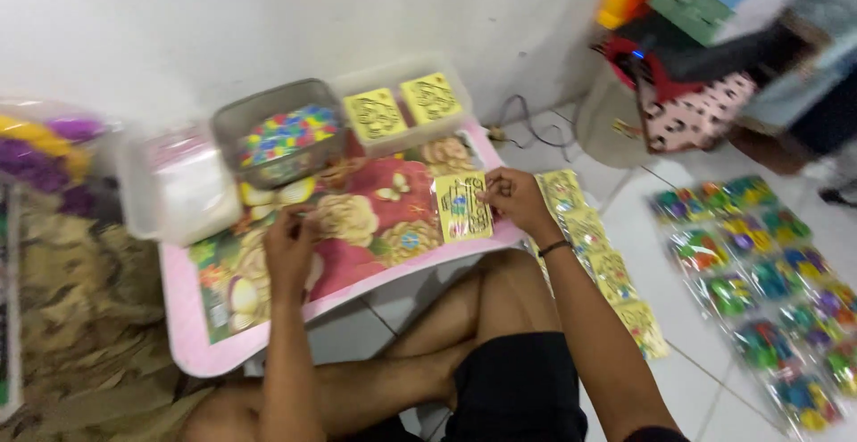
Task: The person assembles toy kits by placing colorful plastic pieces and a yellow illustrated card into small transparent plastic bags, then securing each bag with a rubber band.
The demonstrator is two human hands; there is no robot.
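A low pink table (201, 353) with a flowered top stands over my crossed legs. My right hand (511, 197) pinches the right edge of a yellow card (462, 207) with black line drawings, which lies flat on the table's right side. My left hand (291, 244) rests on the tabletop near its middle, fingers curled; whether it holds anything small I cannot tell. Just beyond it stands a grey tub (280, 140) full of small coloured pieces.
A clear tray (403, 108) at the back holds two yellow cards. A white lidded box (174, 190) sits at the table's left. Packed yellow cards (607, 263) and bags of coloured pieces (759, 290) lie on the tiled floor to the right. A patterned mat (80, 317) lies left.
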